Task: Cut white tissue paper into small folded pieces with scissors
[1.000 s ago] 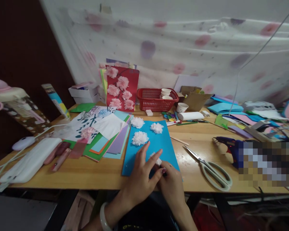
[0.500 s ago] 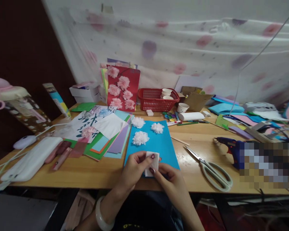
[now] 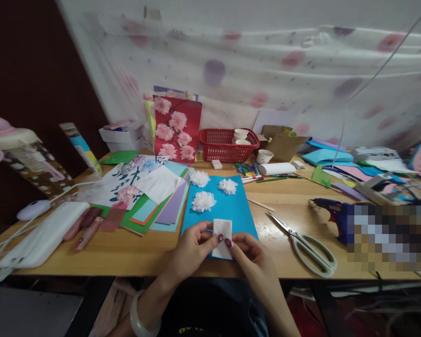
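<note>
Between my two hands is a small folded white tissue paper (image 3: 222, 227), upright above the near part of a blue sheet (image 3: 231, 210). My left hand (image 3: 196, 245) pinches its left edge, thumb in front. My right hand (image 3: 249, 252) pinches the right edge, its thumb close to the left one. The fingers behind the paper are partly hidden. Three ruffled white paper flowers (image 3: 203, 201) rest on the far half of the blue sheet.
Scissors (image 3: 301, 243) and a blue glue gun (image 3: 331, 215) lie to the right. Coloured paper sheets (image 3: 168, 215) and a white power strip (image 3: 47, 234) are at left. A red basket (image 3: 214, 152) and a red flower card (image 3: 178, 126) stand behind.
My right thumb has moved up level with the left thumb, and the tissue paper now faces me more squarely. The view has shifted slightly.
</note>
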Action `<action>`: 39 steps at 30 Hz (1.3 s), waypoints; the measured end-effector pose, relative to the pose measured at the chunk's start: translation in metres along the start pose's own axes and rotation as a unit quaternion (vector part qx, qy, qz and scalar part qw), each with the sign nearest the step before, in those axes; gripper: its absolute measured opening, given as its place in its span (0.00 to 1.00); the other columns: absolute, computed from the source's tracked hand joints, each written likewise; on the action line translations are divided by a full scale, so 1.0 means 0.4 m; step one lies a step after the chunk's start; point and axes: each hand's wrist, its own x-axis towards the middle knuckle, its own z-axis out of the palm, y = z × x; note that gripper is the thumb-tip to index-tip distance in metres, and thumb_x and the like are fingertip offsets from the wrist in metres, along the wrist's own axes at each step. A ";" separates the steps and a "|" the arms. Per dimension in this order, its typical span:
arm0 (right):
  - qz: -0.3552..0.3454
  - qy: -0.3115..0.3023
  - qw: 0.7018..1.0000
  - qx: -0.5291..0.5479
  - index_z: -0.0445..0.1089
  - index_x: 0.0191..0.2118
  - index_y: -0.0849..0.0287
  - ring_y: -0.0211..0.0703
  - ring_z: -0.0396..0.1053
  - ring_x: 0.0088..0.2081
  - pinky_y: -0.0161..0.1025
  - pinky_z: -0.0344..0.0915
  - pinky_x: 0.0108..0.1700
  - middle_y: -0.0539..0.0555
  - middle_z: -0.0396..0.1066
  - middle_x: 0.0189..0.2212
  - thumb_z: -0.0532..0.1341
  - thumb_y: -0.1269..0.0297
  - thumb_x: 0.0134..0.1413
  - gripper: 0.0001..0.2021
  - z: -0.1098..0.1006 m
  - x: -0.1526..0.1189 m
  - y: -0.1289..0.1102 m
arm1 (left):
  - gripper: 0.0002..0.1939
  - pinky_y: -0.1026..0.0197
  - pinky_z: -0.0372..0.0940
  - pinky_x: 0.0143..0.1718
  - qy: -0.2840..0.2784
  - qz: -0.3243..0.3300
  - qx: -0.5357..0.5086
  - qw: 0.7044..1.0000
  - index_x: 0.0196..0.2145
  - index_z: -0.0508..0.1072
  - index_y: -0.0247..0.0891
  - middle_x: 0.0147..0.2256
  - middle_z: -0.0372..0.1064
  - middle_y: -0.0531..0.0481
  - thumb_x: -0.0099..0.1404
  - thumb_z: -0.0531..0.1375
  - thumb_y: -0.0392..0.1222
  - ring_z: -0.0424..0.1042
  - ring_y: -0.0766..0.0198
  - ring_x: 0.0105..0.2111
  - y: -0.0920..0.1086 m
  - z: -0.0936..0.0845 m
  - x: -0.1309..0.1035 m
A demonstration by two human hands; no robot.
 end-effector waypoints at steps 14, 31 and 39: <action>-0.005 -0.026 0.999 0.024 0.67 0.31 0.58 0.30 0.57 0.20 0.27 0.50 0.22 0.45 0.66 0.19 0.66 0.55 0.53 0.12 -0.013 -0.007 0.021 | 0.05 0.64 0.64 0.34 -0.035 0.039 0.175 0.983 0.33 0.77 0.37 0.32 0.77 0.49 0.60 0.62 0.39 0.74 0.61 0.33 0.032 -0.029 -0.031; -0.022 -0.049 0.991 0.119 0.77 0.34 0.52 0.32 0.64 0.21 0.28 0.58 0.23 0.47 0.70 0.21 0.67 0.60 0.51 0.04 -0.027 -0.009 0.021 | 0.08 0.67 0.69 0.27 -0.074 -0.057 -0.113 0.989 0.34 0.78 0.38 0.28 0.74 0.51 0.55 0.65 0.41 0.72 0.67 0.27 0.030 -0.020 -0.033; -0.015 -0.031 0.985 0.167 0.80 0.26 0.52 0.37 0.67 0.19 0.33 0.63 0.21 0.50 0.74 0.21 0.70 0.59 0.43 0.04 -0.018 -0.017 0.021 | 0.04 0.70 0.67 0.22 -0.081 -0.112 -0.234 0.962 0.27 0.78 0.36 0.25 0.72 0.51 0.51 0.66 0.36 0.71 0.69 0.22 0.029 -0.011 -0.033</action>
